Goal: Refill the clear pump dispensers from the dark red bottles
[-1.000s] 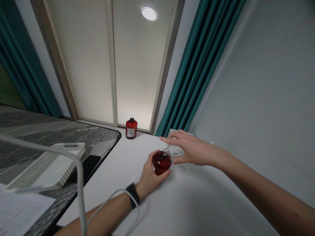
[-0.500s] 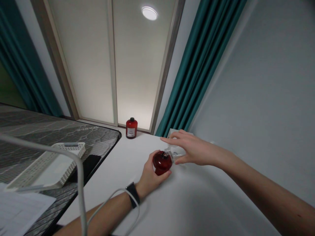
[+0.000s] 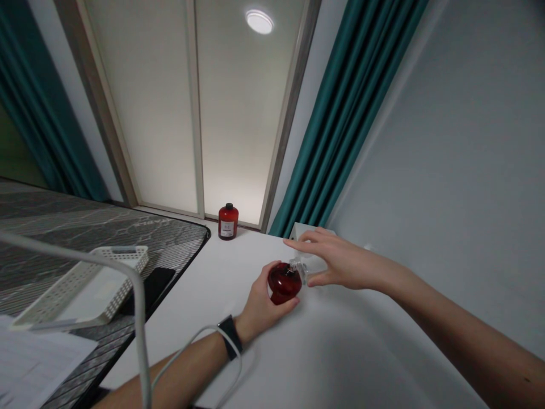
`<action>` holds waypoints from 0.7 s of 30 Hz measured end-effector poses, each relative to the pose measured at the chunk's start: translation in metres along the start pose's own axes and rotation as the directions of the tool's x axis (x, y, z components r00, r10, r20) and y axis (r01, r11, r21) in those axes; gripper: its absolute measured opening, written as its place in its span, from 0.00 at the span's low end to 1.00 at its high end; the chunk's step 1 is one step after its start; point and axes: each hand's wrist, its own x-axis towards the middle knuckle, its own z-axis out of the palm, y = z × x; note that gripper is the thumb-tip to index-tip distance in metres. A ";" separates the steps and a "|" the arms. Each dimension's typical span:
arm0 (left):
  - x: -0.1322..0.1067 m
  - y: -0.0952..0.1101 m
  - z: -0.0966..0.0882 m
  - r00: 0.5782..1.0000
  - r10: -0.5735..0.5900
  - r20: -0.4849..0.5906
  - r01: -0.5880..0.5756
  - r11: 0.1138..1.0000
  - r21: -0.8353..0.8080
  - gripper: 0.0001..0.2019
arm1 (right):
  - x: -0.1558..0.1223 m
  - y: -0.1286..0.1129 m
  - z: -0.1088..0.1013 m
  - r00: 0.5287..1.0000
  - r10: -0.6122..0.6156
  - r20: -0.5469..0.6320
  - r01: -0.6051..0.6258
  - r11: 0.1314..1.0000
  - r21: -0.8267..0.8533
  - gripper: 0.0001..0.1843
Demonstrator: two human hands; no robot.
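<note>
My left hand (image 3: pixel 259 307) is wrapped round a small dark red round bottle (image 3: pixel 283 282) resting on the white table (image 3: pixel 332 352). A black watch sits on that wrist. My right hand (image 3: pixel 340 262) reaches in from the right and pinches a small clear cap or stopper (image 3: pixel 301 268) right at the bottle's neck, thumb below, fingers stretched above. A second red bottle (image 3: pixel 228 221) with a black cap and white label stands upright at the table's far edge by the window.
A white lattice tray (image 3: pixel 80 281) and a black phone (image 3: pixel 149 287) lie on the dark patterned surface (image 3: pixel 85 233) at left. White cable (image 3: pixel 140 318) crosses the foreground; papers (image 3: pixel 29 363) bottom left. Teal curtains (image 3: pixel 340 113) hang behind; a white box edge (image 3: pixel 300 230) shows beyond my right hand.
Both hands and the red bottle have drifted slightly to the right. The grips look the same.
</note>
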 end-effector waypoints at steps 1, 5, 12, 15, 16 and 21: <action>0.000 0.000 0.000 1.000 -0.001 0.003 0.001 1.000 0.000 0.35 | 0.000 0.000 0.000 1.000 0.004 0.003 -0.004 1.000 -0.002 0.45; 0.000 0.001 0.000 1.000 0.004 0.000 -0.004 1.000 -0.001 0.35 | 0.000 -0.002 -0.001 1.000 0.012 0.016 -0.012 1.000 -0.012 0.46; -0.001 0.000 -0.001 1.000 0.004 -0.004 -0.004 1.000 0.000 0.35 | 0.001 0.000 0.000 1.000 -0.003 0.005 0.003 1.000 0.001 0.45; -0.001 -0.001 -0.001 1.000 0.007 -0.001 -0.007 1.000 -0.003 0.35 | 0.001 -0.001 0.000 1.000 0.002 0.002 -0.002 1.000 0.002 0.45; -0.001 -0.001 -0.001 1.000 0.006 0.001 -0.006 1.000 -0.006 0.35 | 0.001 -0.001 -0.001 1.000 0.004 0.005 -0.004 1.000 0.000 0.45; 0.000 0.000 0.000 1.000 -0.002 0.014 0.003 1.000 -0.019 0.35 | 0.001 -0.001 -0.002 1.000 0.002 0.021 -0.002 1.000 -0.004 0.46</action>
